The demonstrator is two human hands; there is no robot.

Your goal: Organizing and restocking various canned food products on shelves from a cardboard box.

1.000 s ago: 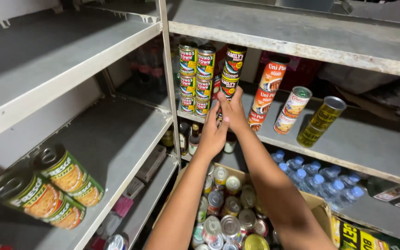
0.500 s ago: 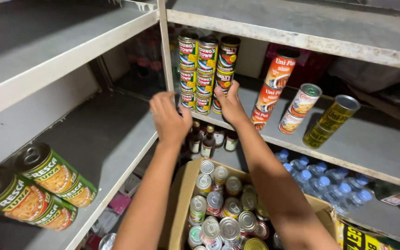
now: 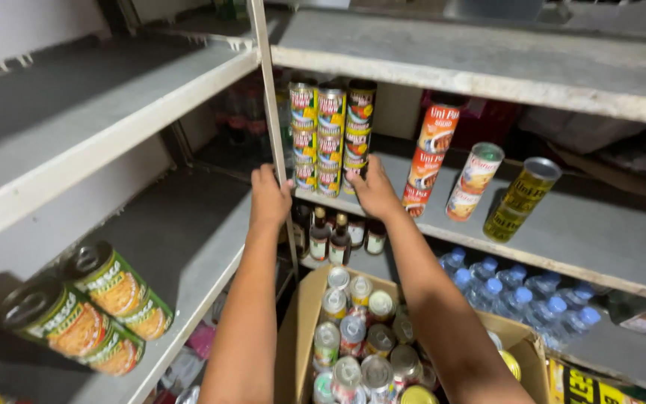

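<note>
Right hand (image 3: 374, 193), fingers spread, touches stacked cans (image 3: 330, 138) at twelve o'clock: rigid, heavy, slick; grasp sides. Left hand (image 3: 269, 198) unclear.

Stacked cylindrical metal cans with yellow, green and red labels (image 3: 330, 138) stand upright on the grey shelf board (image 3: 562, 224), three columns side by side, each several cans high. They sit at the board's left end, near its front edge, just right of the white upright post (image 3: 272, 135).
</note>
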